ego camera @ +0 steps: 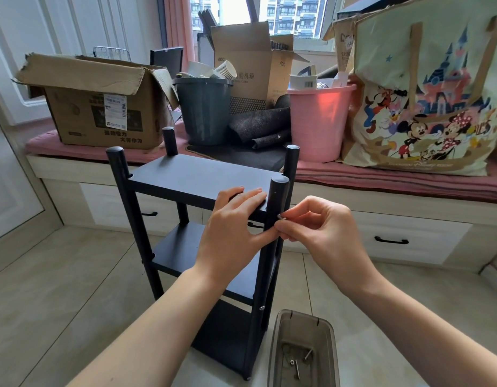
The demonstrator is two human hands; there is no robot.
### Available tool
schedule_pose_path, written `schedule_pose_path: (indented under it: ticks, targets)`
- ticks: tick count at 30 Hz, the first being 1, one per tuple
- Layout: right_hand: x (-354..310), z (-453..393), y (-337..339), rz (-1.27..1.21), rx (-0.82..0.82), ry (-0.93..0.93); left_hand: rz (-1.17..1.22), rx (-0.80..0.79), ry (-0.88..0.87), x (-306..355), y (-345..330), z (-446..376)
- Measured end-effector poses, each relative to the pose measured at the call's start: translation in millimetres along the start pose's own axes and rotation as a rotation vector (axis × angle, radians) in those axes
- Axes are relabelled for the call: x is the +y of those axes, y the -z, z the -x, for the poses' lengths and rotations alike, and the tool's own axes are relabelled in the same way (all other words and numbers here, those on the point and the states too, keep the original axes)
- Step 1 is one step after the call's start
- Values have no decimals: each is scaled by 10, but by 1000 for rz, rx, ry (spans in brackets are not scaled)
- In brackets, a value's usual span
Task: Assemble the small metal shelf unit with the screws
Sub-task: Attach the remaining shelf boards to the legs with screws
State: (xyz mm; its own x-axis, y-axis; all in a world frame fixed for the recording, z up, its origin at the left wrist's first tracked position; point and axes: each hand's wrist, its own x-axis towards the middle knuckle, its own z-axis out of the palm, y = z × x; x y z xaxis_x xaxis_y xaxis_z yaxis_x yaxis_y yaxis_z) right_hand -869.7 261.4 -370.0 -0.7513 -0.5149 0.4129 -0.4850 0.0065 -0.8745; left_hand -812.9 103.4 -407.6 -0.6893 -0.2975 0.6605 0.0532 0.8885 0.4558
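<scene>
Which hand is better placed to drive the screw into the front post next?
Right. The right hand already pinches the screw against the front post, while the left hand rests on the top shelf, steadying it.

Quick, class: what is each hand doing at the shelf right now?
Left hand: open, fingers flat on the top shelf, thumb against the front post.
Right hand: pinching a screw at that post.

Black shelf unit (198,174), pink bucket (317,121), grey bin (204,113), cartoon-printed bag (426,107)
</scene>
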Motion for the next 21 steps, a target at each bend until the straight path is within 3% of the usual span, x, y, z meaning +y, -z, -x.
schedule_pose_path:
  ticks: [21]
  targets:
    - [-45, 10, 7, 123, 31, 42, 4, 0, -15, 5, -1, -8]
